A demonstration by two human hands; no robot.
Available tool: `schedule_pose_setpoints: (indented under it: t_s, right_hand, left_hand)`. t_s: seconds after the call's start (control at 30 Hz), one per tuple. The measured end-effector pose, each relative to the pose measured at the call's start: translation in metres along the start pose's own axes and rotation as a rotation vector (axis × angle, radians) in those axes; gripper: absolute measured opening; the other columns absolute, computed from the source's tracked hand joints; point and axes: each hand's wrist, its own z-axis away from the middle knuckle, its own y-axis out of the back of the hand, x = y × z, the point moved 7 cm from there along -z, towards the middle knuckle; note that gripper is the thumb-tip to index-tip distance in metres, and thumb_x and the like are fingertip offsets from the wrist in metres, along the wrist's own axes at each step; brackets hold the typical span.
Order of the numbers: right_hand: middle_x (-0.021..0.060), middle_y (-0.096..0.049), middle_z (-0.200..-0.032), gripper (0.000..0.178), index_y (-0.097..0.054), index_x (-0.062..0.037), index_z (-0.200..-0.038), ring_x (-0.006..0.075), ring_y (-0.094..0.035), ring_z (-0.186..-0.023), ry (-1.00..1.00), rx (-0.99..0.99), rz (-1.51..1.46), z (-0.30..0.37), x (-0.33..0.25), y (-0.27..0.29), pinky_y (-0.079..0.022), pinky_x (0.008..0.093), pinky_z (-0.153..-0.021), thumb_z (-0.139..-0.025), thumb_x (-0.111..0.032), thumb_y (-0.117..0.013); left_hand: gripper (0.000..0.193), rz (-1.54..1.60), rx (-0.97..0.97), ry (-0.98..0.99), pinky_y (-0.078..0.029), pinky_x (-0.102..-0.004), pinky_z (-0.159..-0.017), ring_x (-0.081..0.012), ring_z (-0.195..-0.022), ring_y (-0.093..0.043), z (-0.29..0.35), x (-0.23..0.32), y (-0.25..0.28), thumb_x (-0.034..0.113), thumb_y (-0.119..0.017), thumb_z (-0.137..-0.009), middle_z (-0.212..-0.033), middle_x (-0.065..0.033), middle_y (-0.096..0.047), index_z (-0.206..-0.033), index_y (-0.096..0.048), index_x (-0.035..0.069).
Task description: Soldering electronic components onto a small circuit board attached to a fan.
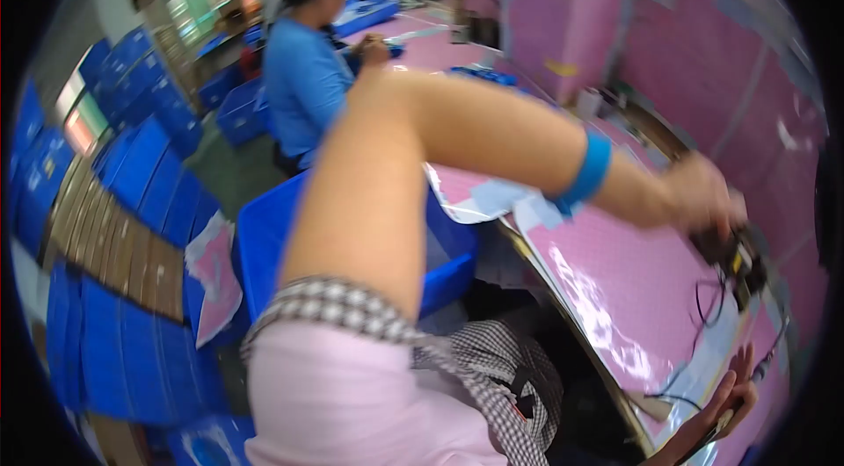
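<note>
My left arm, with a blue band (591, 170) on it, stretches across the view to the right. My left hand (703, 195) is smeared by motion beside the pink wall, and its fingers cannot be made out. Just under them is a dark object, next to a yellow-and-black device (745, 271) with a black cable. At the lower right, my right hand (734, 396) is partly in view above the table's edge, its fingers stretched upward. A small pale thing lies against its palm; its kind is unclear.
The pink-covered worktable (607, 281) runs away from me under glossy clear sheeting. A blue bin (264, 229) stands beside it. Blue crates (132, 343) and stacked cardboard (114, 237) fill the left. A person in a blue top (303, 70) works farther along the table.
</note>
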Motion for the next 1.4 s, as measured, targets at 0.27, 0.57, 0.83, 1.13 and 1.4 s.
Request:
schedule_pose_setpoints:
  t_s: [0.27,0.57,0.83,1.13,1.4]
  right_hand:
    - [0.0154,-0.057,-0.096,0.023,-0.057,-0.0045,-0.1,0.032,-0.057,-0.091,-0.005,-0.275,0.159,-0.053,0.017,-0.186,-0.046,0.0394,-0.082,-0.079,-0.006,-0.05]
    - [0.0191,-0.06,-0.092,0.071,-0.019,-0.0132,-0.145,0.0353,-0.061,-0.076,-0.23,-0.183,0.077,-0.042,0.012,-0.15,-0.047,0.043,-0.066,-0.083,0.0,-0.049]
    - [0.0216,-0.066,-0.092,0.023,-0.061,0.0075,-0.1,0.0319,-0.064,-0.08,-0.157,-0.671,-0.398,0.022,-0.142,-0.22,-0.05,0.0389,-0.067,-0.09,-0.012,-0.055]
    - [0.0045,-0.066,-0.073,0.042,-0.067,-0.0023,-0.085,0.012,-0.058,-0.06,-0.575,-1.017,-0.856,0.047,-0.173,-0.342,-0.046,0.0307,-0.052,-0.08,-0.044,-0.067]
    - [0.0044,-0.063,-0.071,0.029,-0.065,-0.0046,-0.075,0.0134,-0.059,-0.063,-0.484,-0.983,-0.862,0.017,-0.189,-0.207,-0.046,0.0293,-0.056,-0.08,-0.033,-0.066]
  left_hand:
    - [0.026,-0.251,-0.053,-0.33,-0.046,-0.0362,-0.06,-0.0268,-0.066,-0.063,0.049,-0.046,-0.054,0.028,-0.072,-0.079,-0.075,-0.0143,-0.067,-0.085,-0.07,0.003]
    - [0.032,0.261,-0.08,0.046,-0.022,-0.0197,-0.044,-0.0013,-0.048,-0.033,-0.004,-0.101,-0.083,0.026,-0.056,-0.093,-0.056,0.0067,-0.041,-0.065,-0.049,0.011]
    - [0.038,0.067,-0.031,0.053,-0.019,-0.0204,-0.038,-0.0013,-0.041,-0.027,-0.045,-0.162,-0.009,0.034,-0.05,-0.097,-0.054,0.0077,-0.034,-0.065,-0.042,0.015]
    - [0.036,-0.077,-0.038,0.054,-0.019,-0.0203,-0.039,-0.001,-0.043,-0.027,-0.007,-0.162,0.0,0.033,-0.05,-0.097,-0.055,0.0075,-0.034,-0.066,-0.042,0.015]
    - [0.035,0.059,0.074,-0.04,-0.022,-0.0212,-0.044,-0.0032,-0.047,-0.031,0.023,-0.137,-0.007,0.031,-0.05,-0.096,-0.055,0.005,-0.035,-0.067,-0.041,0.013]
